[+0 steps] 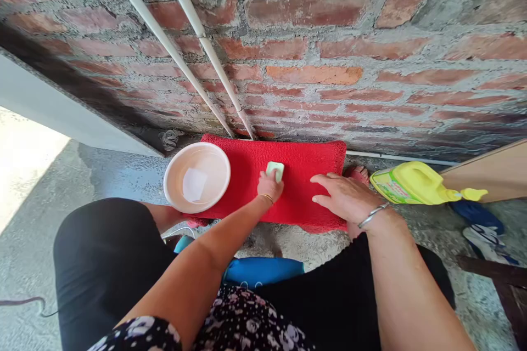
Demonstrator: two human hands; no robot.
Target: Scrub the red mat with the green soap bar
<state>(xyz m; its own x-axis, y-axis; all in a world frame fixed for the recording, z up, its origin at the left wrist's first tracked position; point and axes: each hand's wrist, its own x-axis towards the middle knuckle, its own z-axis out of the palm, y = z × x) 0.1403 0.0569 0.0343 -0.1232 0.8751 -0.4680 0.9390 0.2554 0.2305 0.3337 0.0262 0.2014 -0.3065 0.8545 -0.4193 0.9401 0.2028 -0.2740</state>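
My left hand [270, 185] is closed around a pale green block with rounded corners [275, 169]; whether it is soap or a brush I cannot tell. It is over the middle of a red textured mat [296, 197], which is spread over a low support. My right hand [346, 194] has its fingers apart and holds nothing, over the mat's right end. At the left end stands a pale pink basin [171, 186] with water and a white squarish piece [194, 184] in it.
A yellow jug [411, 181] lies at the right near a wooden panel [494, 173]. Behind the mat rises a brick wall [313, 74] with two white pipes [209, 52]. Shoes [488, 241] lie on the floor at the right. My knees flank the mat.
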